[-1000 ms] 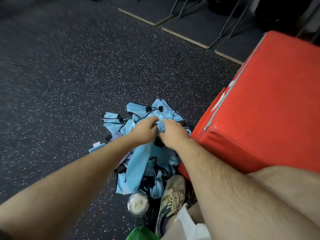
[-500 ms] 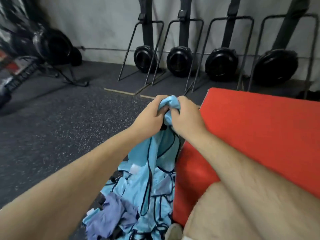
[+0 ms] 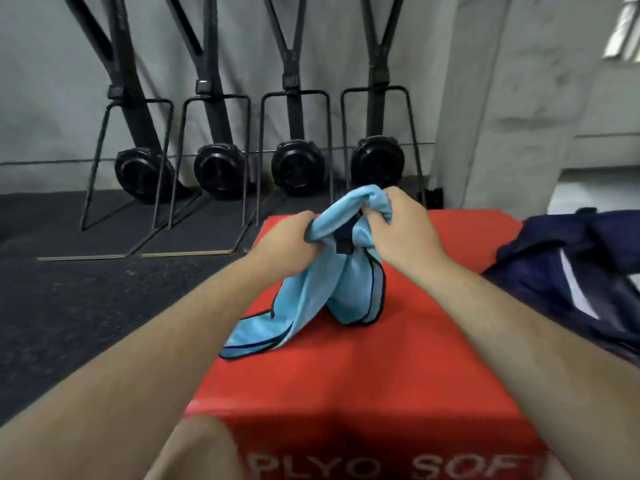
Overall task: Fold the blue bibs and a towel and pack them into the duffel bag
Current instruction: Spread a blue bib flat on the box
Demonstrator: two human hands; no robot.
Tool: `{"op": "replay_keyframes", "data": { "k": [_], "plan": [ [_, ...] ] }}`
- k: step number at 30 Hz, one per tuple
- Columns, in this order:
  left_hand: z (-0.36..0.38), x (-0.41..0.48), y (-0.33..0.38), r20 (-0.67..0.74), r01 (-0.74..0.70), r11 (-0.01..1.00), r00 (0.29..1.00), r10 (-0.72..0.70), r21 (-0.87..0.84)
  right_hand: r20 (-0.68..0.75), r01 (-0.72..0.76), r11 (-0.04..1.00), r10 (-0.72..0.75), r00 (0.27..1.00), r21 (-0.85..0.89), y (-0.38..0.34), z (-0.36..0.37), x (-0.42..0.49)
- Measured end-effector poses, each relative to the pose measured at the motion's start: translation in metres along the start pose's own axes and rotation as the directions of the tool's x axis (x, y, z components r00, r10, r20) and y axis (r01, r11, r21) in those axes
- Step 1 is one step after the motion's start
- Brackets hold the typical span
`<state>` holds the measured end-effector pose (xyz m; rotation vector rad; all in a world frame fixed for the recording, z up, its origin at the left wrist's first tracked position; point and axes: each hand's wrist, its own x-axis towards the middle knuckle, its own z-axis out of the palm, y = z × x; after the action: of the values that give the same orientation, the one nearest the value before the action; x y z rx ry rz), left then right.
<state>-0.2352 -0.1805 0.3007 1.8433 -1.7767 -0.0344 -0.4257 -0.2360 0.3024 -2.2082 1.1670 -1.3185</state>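
Observation:
A light blue bib (image 3: 332, 289) with dark trim hangs bunched over the red plyo box (image 3: 363, 375), its lower end resting on the box top. My left hand (image 3: 291, 244) grips the bib's top edge on the left. My right hand (image 3: 401, 226) grips the same edge on the right, a little higher. A dark navy duffel bag (image 3: 581, 271) lies on the box at the right, partly cut off by the frame edge. The rest of the bibs and the towel are out of view.
Several black rowing machines (image 3: 298, 168) stand upright against the grey wall behind the box. Dark speckled rubber floor (image 3: 86, 306) lies to the left. My bare knee (image 3: 194, 448) shows at the bottom edge.
Both hands lifted one bib off the floor pile and brought it right, over the red box. The view rose from the floor to the box top, and the duffel bag came into sight.

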Motion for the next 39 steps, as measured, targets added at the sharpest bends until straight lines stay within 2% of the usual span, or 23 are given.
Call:
{"op": "replay_keyframes", "data": {
  "k": [4,6,8,11,14,16,19,20,22,23,24,25,26,27,29,30,32,34,36,39],
  "plan": [
    [0.074,0.001,0.009,0.061,0.075,0.986,0.996,-0.066,-0.15,0.068,-0.179,0.981,0.184,0.981,-0.068,0.075,0.001,-0.033],
    [0.098,-0.002,0.006,0.096,0.097,0.978,0.992,-0.08,-0.183,0.187,-0.157,0.973,0.188,0.964,-0.169,0.095,0.002,-0.034],
    [0.108,0.0,0.004,0.119,0.108,0.976,0.989,-0.086,-0.19,0.26,-0.148,0.976,0.186,0.947,-0.16,0.101,0.001,-0.028],
    [0.106,0.015,0.001,0.101,0.164,0.953,0.985,-0.142,-0.256,0.259,-0.19,0.968,0.228,0.939,-0.164,0.105,0.003,-0.019],
    [0.102,0.022,-0.003,0.095,0.209,0.911,0.978,-0.188,-0.354,0.277,-0.295,0.952,0.306,0.911,-0.082,0.105,0.001,-0.016],
    [0.101,0.021,-0.003,0.081,0.215,0.883,0.977,-0.199,-0.417,0.314,-0.463,0.884,0.424,0.849,0.06,0.102,-0.004,-0.012],
    [0.096,0.025,0.0,0.026,0.205,0.85,0.975,-0.22,-0.485,0.495,-0.681,0.675,0.506,0.706,0.282,0.093,-0.008,-0.009],
    [0.094,0.028,0.001,-0.009,0.192,0.843,0.974,-0.227,-0.502,0.524,-0.719,0.606,0.512,0.68,0.34,0.091,-0.007,-0.007],
    [0.093,0.03,0.002,-0.087,0.15,0.855,0.971,-0.221,-0.496,0.493,-0.737,0.504,0.547,0.676,0.451,0.094,-0.004,-0.002],
    [0.096,0.029,0.0,-0.137,0.126,0.899,0.97,-0.2,-0.42,0.437,-0.731,0.479,0.59,0.679,0.486,0.096,-0.002,0.0],
    [0.101,0.027,-0.001,-0.18,0.096,0.957,0.972,-0.149,-0.273,0.358,-0.72,0.508,0.636,0.683,0.473,0.101,0.002,0.0],
    [0.106,0.023,-0.001,-0.206,0.044,0.991,0.976,-0.07,-0.13,0.27,-0.709,0.591,0.663,0.698,0.384,0.109,0.005,-0.001],
    [0.113,0.019,0.0,-0.204,-0.029,0.999,0.979,0.019,-0.046,0.203,-0.691,0.688,0.661,0.723,0.221,0.117,0.007,-0.005],
    [0.117,0.014,0.005,-0.15,-0.097,0.994,0.985,0.089,-0.044,0.162,-0.646,0.763,0.636,0.754,0.012,0.122,0.007,-0.011],
    [0.128,-0.001,0.016,0.116,-0.161,0.979,0.977,0.176,-0.126,0.125,-0.436,0.828,0.503,0.855,-0.353,0.127,0.003,-0.022],
    [0.135,-0.009,0.021,0.271,-0.173,0.978,0.942,0.198,-0.113,0.146,-0.326,0.837,0.424,0.894,-0.439,0.128,0.001,-0.026],
    [0.15,-0.026,0.026,0.474,-0.228,0.972,0.864,0.172,0.063,0.23,-0.219,0.877,0.339,0.912,-0.428,0.13,-0.002,-0.03],
    [0.162,-0.037,0.026,0.517,-0.253,0.944,0.848,0.112,0.211,0.337,-0.164,0.92,0.29,0.896,-0.356,0.132,-0.003,-0.032],
    [0.17,-0.04,0.027,0.475,-0.239,0.935,0.875,0.09,0.263,0.473,-0.086,0.934,0.253,0.844,-0.346,0.132,-0.004,-0.036],
    [0.179,-0.039,0.035,0.41,-0.25,0.929,0.904,0.123,0.272,0.676,0.017,0.923,0.269,0.686,-0.384,0.129,-0.006,-0.04]
  ]
}}
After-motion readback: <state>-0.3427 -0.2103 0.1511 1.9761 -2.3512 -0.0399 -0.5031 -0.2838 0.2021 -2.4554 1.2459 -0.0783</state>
